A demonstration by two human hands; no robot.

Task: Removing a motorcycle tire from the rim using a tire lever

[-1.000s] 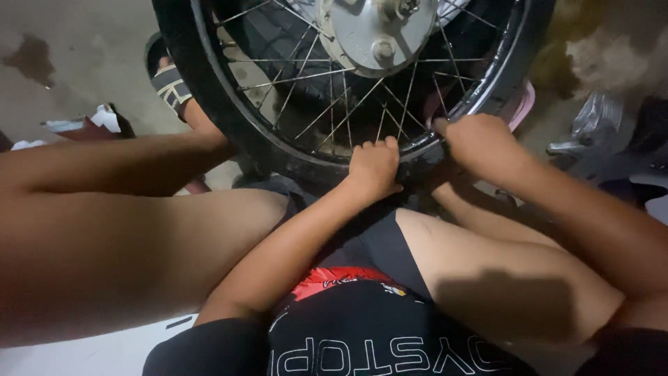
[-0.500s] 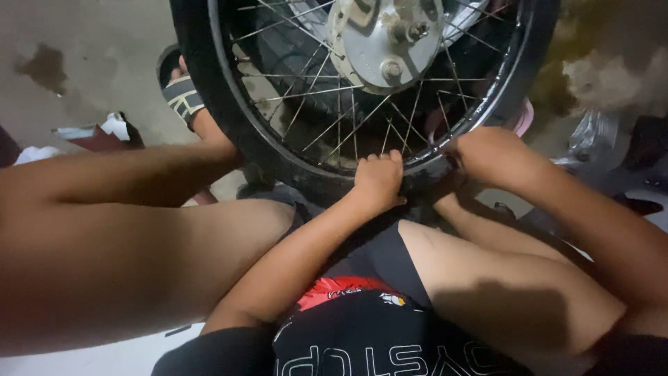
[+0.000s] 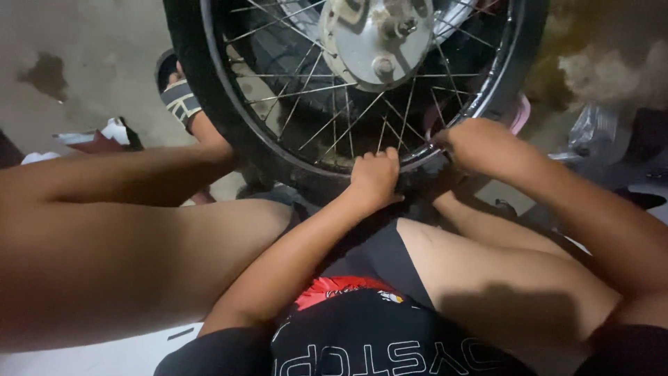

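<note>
Sliding along the bottom of the wheel (image 3: 355,83), both hands had shifted a little since a second before — the left hand (image 3: 376,177) had crept rightward along the rim and tightened into a closed fist over the tyre's (image 3: 209,97) lower edge, while the right hand (image 3: 480,143) had stayed near the same stretch of rim, just to the right, its fingers curled shut around the rim and tyre bead where the spokes (image 3: 334,118) met it. The view had also tipped nearer, so the wheel filled more of the far half of the scene. As a judgement, the small creeping shift suggested the person was working round the tyre bit by bit, with most of the circumference left to cover. The wheel stood upright between the person's bare legs, its lowest part touching or nearly touching the near thighs; whether it rested on the floor (image 3: 83,69) was hidden. It was a spoked motorcycle wheel — black rubber tyre, dark metal rim, thin silvery spokes fanning out from a pale grey hub (image 3: 379,42) with bolts at the far centre. A sandalled foot (image 3: 181,97) showed at the far left beside the tyre, and crumpled plastic (image 3: 591,132) lay at the far right.
</note>
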